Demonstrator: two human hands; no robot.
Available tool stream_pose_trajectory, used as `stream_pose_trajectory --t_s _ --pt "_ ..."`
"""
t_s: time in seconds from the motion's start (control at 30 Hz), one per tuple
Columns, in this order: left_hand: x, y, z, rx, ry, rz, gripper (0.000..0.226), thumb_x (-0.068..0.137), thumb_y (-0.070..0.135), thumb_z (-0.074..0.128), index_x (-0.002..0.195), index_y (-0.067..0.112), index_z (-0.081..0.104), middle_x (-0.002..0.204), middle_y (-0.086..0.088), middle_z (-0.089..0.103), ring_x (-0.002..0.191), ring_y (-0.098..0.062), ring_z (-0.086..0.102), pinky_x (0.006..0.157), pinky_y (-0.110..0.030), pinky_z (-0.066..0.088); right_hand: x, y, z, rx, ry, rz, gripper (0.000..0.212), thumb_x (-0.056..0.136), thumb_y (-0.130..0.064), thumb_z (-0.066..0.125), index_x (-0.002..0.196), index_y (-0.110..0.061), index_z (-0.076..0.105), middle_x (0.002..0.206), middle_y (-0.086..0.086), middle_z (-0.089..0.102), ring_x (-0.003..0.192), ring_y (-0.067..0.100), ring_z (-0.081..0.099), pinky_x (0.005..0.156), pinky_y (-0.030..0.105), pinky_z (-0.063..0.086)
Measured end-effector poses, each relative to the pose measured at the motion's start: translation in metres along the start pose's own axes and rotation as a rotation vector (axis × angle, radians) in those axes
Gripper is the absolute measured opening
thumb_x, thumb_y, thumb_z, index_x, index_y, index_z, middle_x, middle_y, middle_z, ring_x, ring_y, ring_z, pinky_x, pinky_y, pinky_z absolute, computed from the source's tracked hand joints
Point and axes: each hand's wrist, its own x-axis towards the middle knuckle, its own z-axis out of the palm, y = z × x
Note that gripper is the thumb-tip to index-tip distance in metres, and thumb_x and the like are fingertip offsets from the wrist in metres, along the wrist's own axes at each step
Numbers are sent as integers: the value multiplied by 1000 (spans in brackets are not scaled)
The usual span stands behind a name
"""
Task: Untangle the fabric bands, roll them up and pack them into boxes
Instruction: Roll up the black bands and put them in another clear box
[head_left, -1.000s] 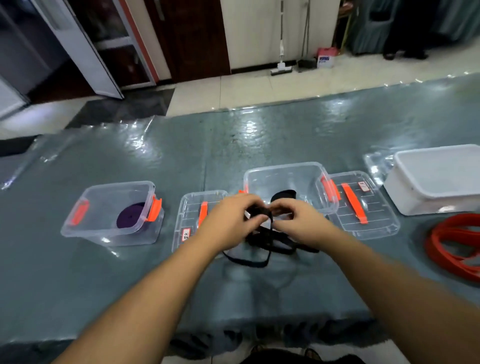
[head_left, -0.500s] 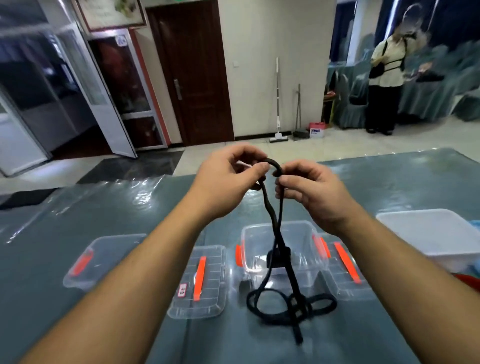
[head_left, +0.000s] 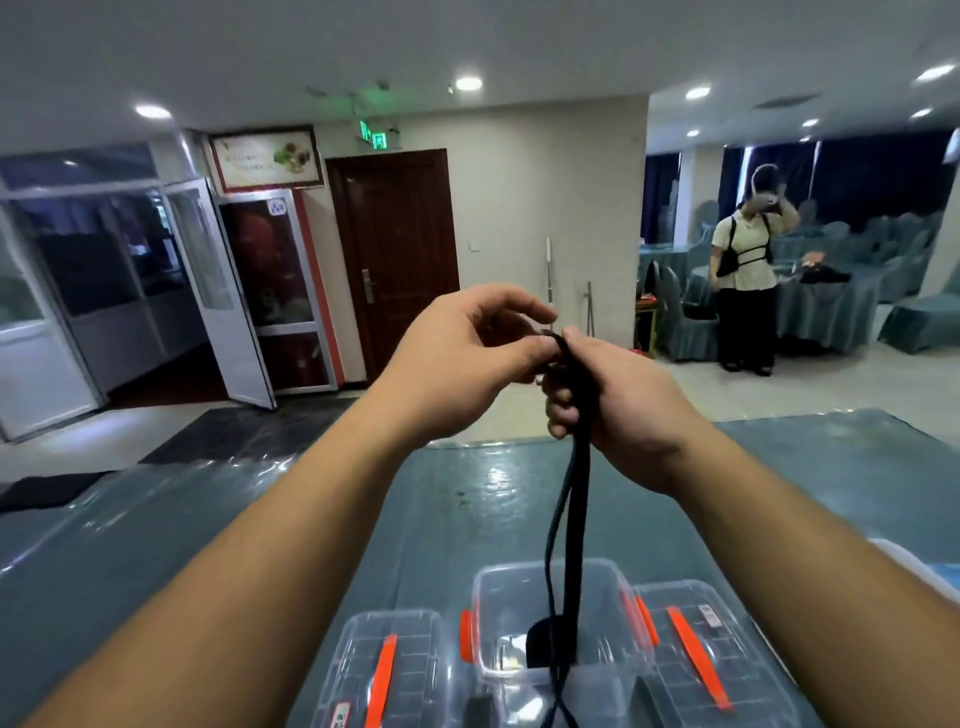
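Observation:
A black fabric band (head_left: 575, 499) hangs down from both my raised hands in two strands, its lower part dropping past the bottom edge. My left hand (head_left: 462, 358) pinches the band's top end between thumb and fingers. My right hand (head_left: 618, 400) is closed around the band just beneath, touching the left. Below stands an open clear plastic box (head_left: 605, 582) with orange latches, and a dark rolled band (head_left: 540, 642) lies inside it.
Two clear lids with orange handles lie flat on the grey-green table, one left of the box (head_left: 384, 670) and one to its right (head_left: 696, 654). A person (head_left: 745, 270) stands far back on the right near covered chairs. A white container's corner (head_left: 914, 566) shows at right.
My hands have risen higher with the black band, pulling it off the table so it hangs straighter. The view has tilted up, and the left box has left the frame.

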Motion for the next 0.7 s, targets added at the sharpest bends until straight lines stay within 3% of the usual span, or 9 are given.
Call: stream_pose_trajectory --t_s 0.07,0.2,0.33,0.43,0.53,0.7 --pt "2 0 -3 83 -27 7 20 93 6 75 112 11 76 95 -9 78 85 -17 76 82 -31 64 4 -2 -1 -54 27 -28 29 109 -29 45 93 -13 64 65 0 42 55 13 36 55 28 32" --pt "2 -6 -14 348 -110 98 32 90 6 73 112 29 76 103 10 77 96 -2 72 92 -28 59 6 2 -3 -163 56 -49 31 110 -25 43 95 -11 66 67 -3 40 57 10 35 54 24 33" --pt "4 -12 -20 560 -142 266 26 90 13 78 112 27 78 102 13 74 94 -3 70 85 -27 58 1 7 -4 -206 36 -29 35 110 -27 42 94 -8 67 66 -2 41 60 12 37 57 26 35" --pt "6 -15 -22 595 -144 319 19 91 19 79 108 28 80 95 15 74 90 -3 68 79 -29 58 -4 8 -6 -308 36 -71 33 109 -26 45 94 -12 70 68 1 51 65 16 46 62 27 43" --pt "10 -16 -23 605 -123 325 16 90 19 80 103 28 80 92 16 73 88 -3 67 76 -28 57 -6 5 -6 -359 24 -127 27 105 -26 54 95 -18 78 79 6 73 77 19 67 76 27 58" --pt "11 -19 -23 602 -83 363 16 90 17 79 102 28 80 92 15 74 87 -3 68 76 -28 57 -13 -2 -9 -260 -28 -100 17 100 -8 60 100 -4 77 91 18 78 82 25 74 76 29 62"
